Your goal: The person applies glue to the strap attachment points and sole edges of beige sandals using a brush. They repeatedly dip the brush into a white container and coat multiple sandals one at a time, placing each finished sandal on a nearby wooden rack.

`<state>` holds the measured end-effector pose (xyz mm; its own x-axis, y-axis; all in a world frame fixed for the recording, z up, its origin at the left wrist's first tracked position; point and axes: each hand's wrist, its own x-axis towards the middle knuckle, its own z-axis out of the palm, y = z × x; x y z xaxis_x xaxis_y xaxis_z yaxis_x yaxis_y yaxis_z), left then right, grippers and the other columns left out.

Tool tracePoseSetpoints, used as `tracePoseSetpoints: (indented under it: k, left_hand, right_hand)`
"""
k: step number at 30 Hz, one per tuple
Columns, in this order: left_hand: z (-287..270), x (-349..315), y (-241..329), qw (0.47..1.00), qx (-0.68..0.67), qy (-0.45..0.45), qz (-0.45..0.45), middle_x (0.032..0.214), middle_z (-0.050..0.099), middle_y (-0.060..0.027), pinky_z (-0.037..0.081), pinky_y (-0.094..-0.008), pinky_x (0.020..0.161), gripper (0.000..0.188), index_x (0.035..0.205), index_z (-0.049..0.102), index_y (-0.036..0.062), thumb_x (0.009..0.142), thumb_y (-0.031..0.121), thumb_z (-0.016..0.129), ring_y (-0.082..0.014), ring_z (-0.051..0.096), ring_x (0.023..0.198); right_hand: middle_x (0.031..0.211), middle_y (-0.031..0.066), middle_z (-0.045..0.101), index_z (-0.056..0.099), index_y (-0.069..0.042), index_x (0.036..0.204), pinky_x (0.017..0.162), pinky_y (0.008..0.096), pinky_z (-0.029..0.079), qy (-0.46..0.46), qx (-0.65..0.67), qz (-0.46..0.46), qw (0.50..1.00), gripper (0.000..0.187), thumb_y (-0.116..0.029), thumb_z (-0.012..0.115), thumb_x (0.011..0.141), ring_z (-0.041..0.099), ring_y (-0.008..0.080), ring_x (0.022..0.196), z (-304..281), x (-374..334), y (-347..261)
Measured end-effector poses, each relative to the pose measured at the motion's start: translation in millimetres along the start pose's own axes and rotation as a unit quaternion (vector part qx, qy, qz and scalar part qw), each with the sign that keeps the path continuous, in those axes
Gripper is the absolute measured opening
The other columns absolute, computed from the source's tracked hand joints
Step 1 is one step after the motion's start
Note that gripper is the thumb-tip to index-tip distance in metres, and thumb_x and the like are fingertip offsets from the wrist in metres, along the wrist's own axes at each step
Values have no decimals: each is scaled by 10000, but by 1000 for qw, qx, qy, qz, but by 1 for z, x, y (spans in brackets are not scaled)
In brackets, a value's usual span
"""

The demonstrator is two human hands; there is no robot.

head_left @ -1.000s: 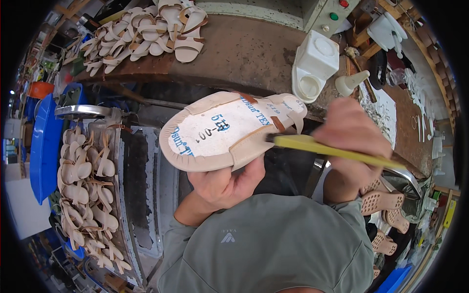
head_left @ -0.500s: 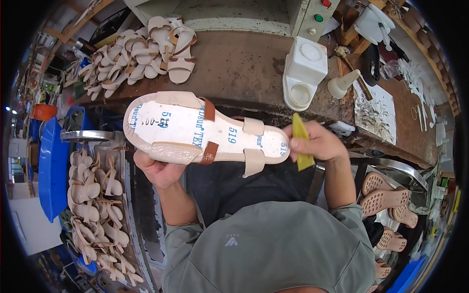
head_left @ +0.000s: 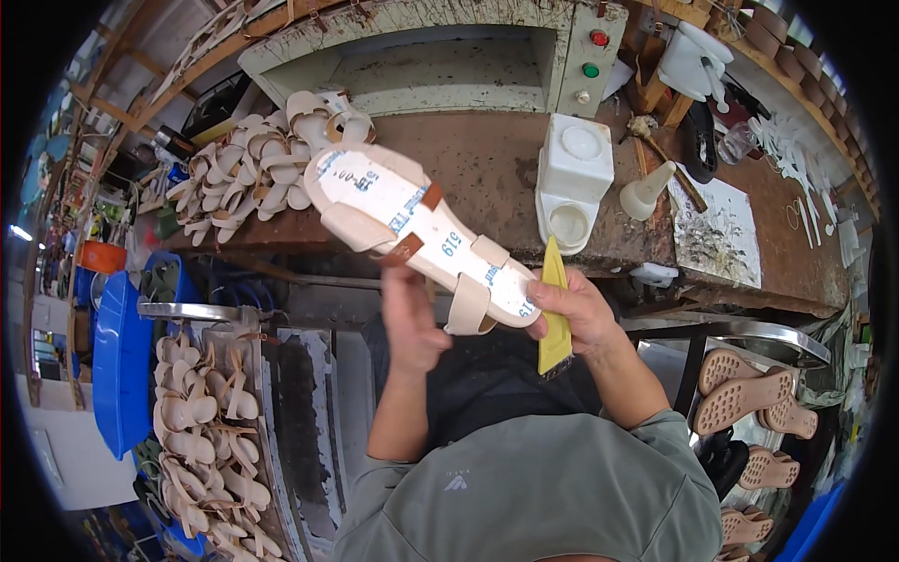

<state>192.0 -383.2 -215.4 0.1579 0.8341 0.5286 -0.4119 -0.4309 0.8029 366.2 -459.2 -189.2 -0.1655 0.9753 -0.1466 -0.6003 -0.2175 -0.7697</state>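
A beige sandal upper (head_left: 440, 228) with brown strap ends is tilted above my lap, the white printed underside of its insole facing up. My right hand (head_left: 579, 314) pinches its narrow end between thumb and fingers. That same hand also holds a flat yellow brush (head_left: 556, 323), its dark bristles pointing down toward me. Below the sandal's middle, near a brown strap end, my left hand (head_left: 412, 323) is smeared by motion. Its fingers cannot be made out clearly, nor whether they touch the sandal.
Beige sandal uppers (head_left: 239, 178) are heaped at the bench's back left, with more on a left rack (head_left: 201, 421). A white glue pot (head_left: 573, 178) and a squeeze bottle (head_left: 648, 192) stand on the bench (head_left: 468, 140). Pink-beige soles (head_left: 740, 398) fill the right rack.
The sandal has swung from nearly level to slanting, its wide end up and away. My left hand has left the wide end and moved right. The brush has turned slightly in my right hand.
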Motion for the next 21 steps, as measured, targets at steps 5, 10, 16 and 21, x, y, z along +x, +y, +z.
tracePoseSetpoints:
  k: [5, 10, 16, 21]
  left_hand:
    - [12, 2, -15, 983, -98, -126, -89, 1232, 460, -161, 419, -353, 922, 786, 1286, 314, -61, 810, 491, 611, -232, 497, 1121]
    - [17, -18, -26, 989, -57, -43, -127, 1086, 545, -140, 427, -337, 891, 540, 1158, 433, -61, 859, 369, 568, -206, 550, 1004]
    - [-7, -23, -30, 983, -65, 10, -169, 957, 589, -160, 453, -336, 829, 240, 921, 505, -46, 859, 185, 501, -199, 575, 886]
    - [-10, -23, -46, 972, -84, 24, -216, 931, 581, -185, 457, -338, 819, 233, 860, 494, -33, 859, 200, 498, -220, 578, 858]
  right_hand:
    - [579, 29, 555, 600, -32, 773, 436, 208, 405, 4, 92, 44, 995, 231, -232, 572, 886, 521, 90, 483, -2, 0, 9]
    - [587, 47, 578, 606, -12, 784, 390, 209, 394, 53, 86, 70, 992, 259, -237, 549, 899, 508, 93, 439, -20, 1, 15]
    - [742, 111, 648, 633, 46, 900, 437, 204, 427, 161, -106, -109, 975, 256, -189, 531, 907, 564, 119, 501, -86, -20, -19]
    - [771, 75, 633, 645, 36, 940, 589, 232, 455, 323, -336, -214, 858, 152, -75, 627, 837, 571, 110, 661, -115, 1, -18]
